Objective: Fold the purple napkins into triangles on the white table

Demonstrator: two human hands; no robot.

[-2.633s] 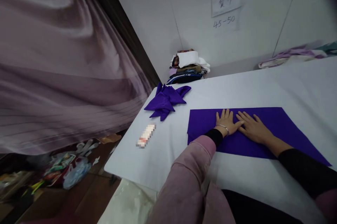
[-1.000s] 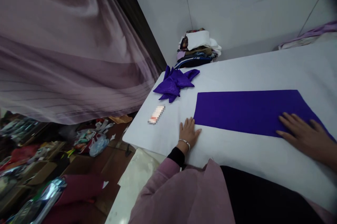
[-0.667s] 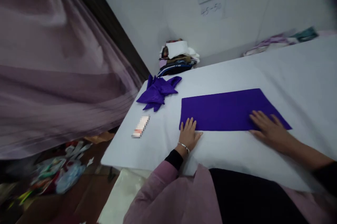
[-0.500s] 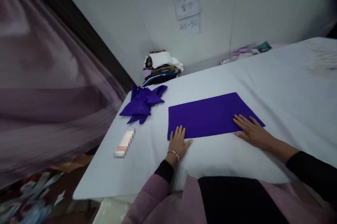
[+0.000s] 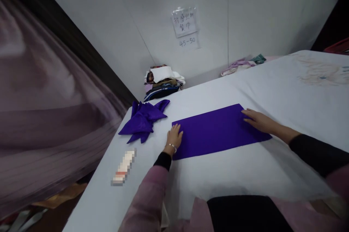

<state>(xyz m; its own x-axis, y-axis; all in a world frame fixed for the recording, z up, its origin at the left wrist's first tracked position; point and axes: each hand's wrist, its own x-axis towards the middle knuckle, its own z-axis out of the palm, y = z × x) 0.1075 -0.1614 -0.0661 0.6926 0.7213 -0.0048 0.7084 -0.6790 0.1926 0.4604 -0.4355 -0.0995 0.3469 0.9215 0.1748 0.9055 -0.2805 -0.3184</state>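
A purple cloth napkin (image 5: 209, 132), folded into a flat band with a slanted right end, lies on the white-covered table (image 5: 207, 177). My left hand (image 5: 174, 138) rests on its left edge, fingers stretched toward the upper left corner. At the slanted end, my right hand (image 5: 257, 120) reaches in from the right with its fingertips on the cloth near the upper right corner. Neither hand grips anything that I can see. Left of the flat napkin sits another purple napkin (image 5: 144, 117), bunched into pointed folds.
Folded clothes (image 5: 163, 81) are stacked by the wall at the table's far edge. More fabric (image 5: 238, 66) lies farther right. A pixelated strip (image 5: 124, 166) is on the table's left side. A handwritten sign (image 5: 184, 23) hangs on the wall; a pinkish curtain (image 5: 54, 116) hangs at left.
My left hand has moved up along the napkin's left edge. My right hand has shifted from the lower right part to the upper right corner. The view has tilted up slightly.
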